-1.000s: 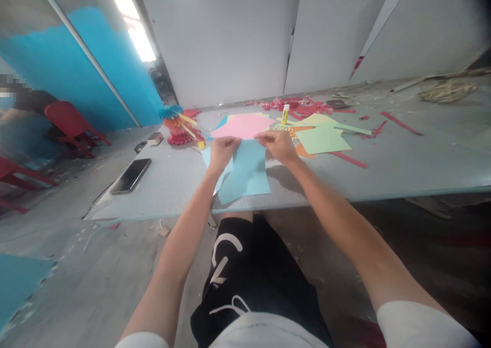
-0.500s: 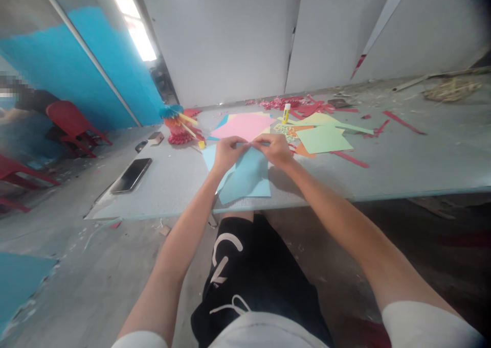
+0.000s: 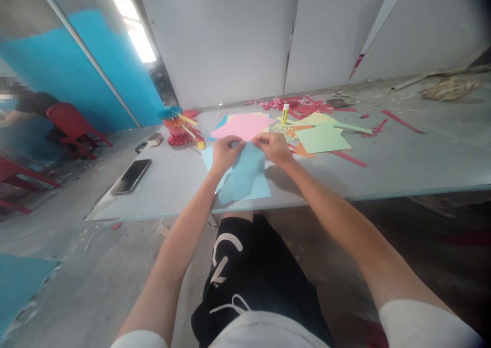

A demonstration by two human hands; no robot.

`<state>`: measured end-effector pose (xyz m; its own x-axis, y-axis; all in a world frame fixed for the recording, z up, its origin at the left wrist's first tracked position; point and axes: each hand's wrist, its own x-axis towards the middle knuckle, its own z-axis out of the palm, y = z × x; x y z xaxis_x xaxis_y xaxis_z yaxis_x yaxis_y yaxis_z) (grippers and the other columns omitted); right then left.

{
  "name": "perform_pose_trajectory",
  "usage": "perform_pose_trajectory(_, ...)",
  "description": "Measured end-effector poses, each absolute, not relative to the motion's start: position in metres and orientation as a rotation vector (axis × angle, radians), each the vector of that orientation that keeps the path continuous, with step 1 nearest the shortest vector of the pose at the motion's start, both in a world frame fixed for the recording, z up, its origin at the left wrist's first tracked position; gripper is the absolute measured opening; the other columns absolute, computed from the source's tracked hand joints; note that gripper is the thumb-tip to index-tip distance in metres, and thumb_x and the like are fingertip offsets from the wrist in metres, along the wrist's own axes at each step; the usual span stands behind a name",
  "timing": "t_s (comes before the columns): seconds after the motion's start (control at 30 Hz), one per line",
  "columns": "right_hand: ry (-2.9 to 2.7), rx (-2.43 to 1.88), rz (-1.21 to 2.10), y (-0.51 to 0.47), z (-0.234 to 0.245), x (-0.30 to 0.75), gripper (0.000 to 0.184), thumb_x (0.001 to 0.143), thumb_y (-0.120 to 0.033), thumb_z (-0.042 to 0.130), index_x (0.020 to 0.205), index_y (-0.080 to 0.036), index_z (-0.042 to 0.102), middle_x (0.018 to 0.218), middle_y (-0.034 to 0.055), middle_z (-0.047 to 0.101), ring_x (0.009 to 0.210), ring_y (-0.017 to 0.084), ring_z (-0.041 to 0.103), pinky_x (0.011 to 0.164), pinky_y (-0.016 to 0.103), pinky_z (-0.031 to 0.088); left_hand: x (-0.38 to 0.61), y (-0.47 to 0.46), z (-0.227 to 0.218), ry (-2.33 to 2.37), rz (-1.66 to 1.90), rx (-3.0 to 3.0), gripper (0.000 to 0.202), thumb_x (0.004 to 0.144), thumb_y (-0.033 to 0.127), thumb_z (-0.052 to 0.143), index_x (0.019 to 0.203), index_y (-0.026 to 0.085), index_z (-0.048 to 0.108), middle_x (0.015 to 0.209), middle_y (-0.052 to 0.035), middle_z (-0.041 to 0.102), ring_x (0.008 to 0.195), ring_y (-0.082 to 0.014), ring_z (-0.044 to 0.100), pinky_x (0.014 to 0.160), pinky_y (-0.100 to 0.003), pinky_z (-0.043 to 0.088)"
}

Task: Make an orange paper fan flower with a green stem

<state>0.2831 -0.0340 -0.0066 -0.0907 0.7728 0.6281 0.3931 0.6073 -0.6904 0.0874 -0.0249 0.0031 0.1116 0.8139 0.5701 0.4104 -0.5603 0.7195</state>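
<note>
A light blue sheet of paper (image 3: pixel 249 177) lies near the table's front edge, over another pale blue sheet (image 3: pixel 207 156). My left hand (image 3: pixel 225 153) is closed at its far edge, thumb against fingers. Opposite it, my right hand (image 3: pixel 276 148) pinches the same edge, with a small gap between the two hands. The fingertips partly hide the paper there. Just beyond them a pink sheet (image 3: pixel 243 124) rests on yellow and blue sheets.
To the right are green paper (image 3: pixel 324 139), a yellow glue stick (image 3: pixel 285 114) and red strips (image 3: pixel 353 159). A layered paper craft (image 3: pixel 178 128), a yellow cap (image 3: pixel 201 145) and a phone (image 3: pixel 132 176) lie left. A person (image 3: pixel 32 113) sits near red chairs (image 3: pixel 76 125).
My hands have drawn slightly apart along the light blue sheet's far edge, and more of that edge shows between them. The other things on the table stay put.
</note>
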Motion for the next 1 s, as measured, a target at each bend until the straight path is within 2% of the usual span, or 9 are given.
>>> perform_pose_trajectory(0.23,-1.642,-0.914,0.451,-0.031,-0.007,0.285,0.020,0.085,-0.034,0.066,0.090,-0.021,0.080,0.093,0.0044,0.080,0.090,0.023,0.073,0.084,0.035,0.054,0.084,-0.019,-0.001,1.206,1.497,1.925,0.021,0.077,0.036,0.073,0.082,0.016,0.078,0.068,-0.0004,0.065,0.057,-0.0115,0.041,0.057,-0.027,0.032)
perform_pose_trajectory(0.4,-1.575,-0.942,0.480,-0.027,-0.008,0.287,0.019,0.084,-0.033,0.066,0.089,-0.020,0.080,0.091,0.0049,0.079,0.087,0.022,0.072,0.083,0.035,0.055,0.084,-0.015,-0.003,1.068,1.509,1.850,0.023,0.082,0.037,0.070,0.088,0.016,0.079,0.081,-0.0042,0.073,0.067,-0.0138,0.055,0.064,-0.027,0.040)
perform_pose_trajectory(0.5,-1.567,-0.936,0.474,-0.026,-0.009,0.288,0.019,0.084,-0.033,0.066,0.090,-0.020,0.079,0.093,0.0046,0.080,0.089,0.021,0.073,0.085,0.035,0.056,0.084,-0.014,-0.004,1.014,1.502,1.833,0.025,0.085,0.037,0.067,0.090,0.016,0.078,0.082,-0.0045,0.073,0.071,-0.0149,0.059,0.067,-0.026,0.042)
perform_pose_trajectory(0.67,-1.572,-0.879,0.499,-0.023,-0.013,0.286,0.018,0.083,-0.033,0.068,0.090,-0.020,0.078,0.093,0.0048,0.079,0.088,0.021,0.073,0.084,0.035,0.056,0.082,-0.013,-0.004,1.098,1.541,1.844,0.022,0.085,0.035,0.067,0.085,0.016,0.076,0.072,-0.0018,0.065,0.063,-0.0128,0.052,0.060,-0.025,0.036)
perform_pose_trajectory(0.87,-1.550,-0.921,0.502,-0.022,-0.013,0.288,0.014,0.080,-0.030,0.068,0.084,-0.019,0.076,0.082,0.0032,0.077,0.079,0.020,0.070,0.077,0.033,0.053,0.081,-0.014,-0.004,1.164,1.536,1.854,0.024,0.083,0.040,0.070,0.083,0.018,0.077,0.054,0.0040,0.042,0.052,-0.0098,0.030,0.052,-0.026,0.019)
perform_pose_trajectory(0.93,-1.548,-0.930,0.512,-0.022,-0.012,0.288,0.015,0.079,-0.031,0.068,0.084,-0.019,0.076,0.081,0.0028,0.076,0.078,0.019,0.069,0.075,0.033,0.051,0.082,-0.013,-0.005,1.182,1.527,1.846,0.024,0.082,0.041,0.071,0.080,0.017,0.077,0.054,0.0040,0.042,0.052,-0.0096,0.030,0.052,-0.026,0.019)
perform_pose_trajectory(1.0,-1.546,-0.931,0.526,-0.022,-0.011,0.288,0.015,0.079,-0.032,0.068,0.084,-0.019,0.076,0.081,0.0027,0.076,0.077,0.019,0.068,0.075,0.033,0.050,0.082,-0.013,-0.005,1.171,1.537,1.829,0.024,0.082,0.040,0.070,0.080,0.017,0.077,0.057,0.0028,0.049,0.054,-0.0100,0.035,0.053,-0.025,0.024)
